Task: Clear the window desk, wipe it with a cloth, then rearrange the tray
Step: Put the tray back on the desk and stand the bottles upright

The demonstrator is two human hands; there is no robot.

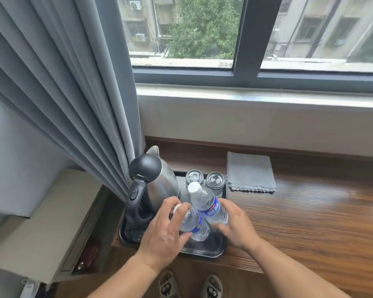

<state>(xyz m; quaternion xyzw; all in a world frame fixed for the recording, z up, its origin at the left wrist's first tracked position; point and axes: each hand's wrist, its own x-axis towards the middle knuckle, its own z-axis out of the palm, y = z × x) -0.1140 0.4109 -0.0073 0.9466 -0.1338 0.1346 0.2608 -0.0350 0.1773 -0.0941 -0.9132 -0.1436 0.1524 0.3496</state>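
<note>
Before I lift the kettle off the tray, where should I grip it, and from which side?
Probably the black handle of the kettle, from the near side: it loops toward you, while the spout points to the window. The steel body is broad and smooth, and the curtain crowds its left.

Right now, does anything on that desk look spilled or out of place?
Nothing spilled or broken. The left hand grips the nearer water bottle, the right hand the farther bottle, both tilted over the black tray. Kettle and glasses stand straight. Grey cloth lies folded.
</note>
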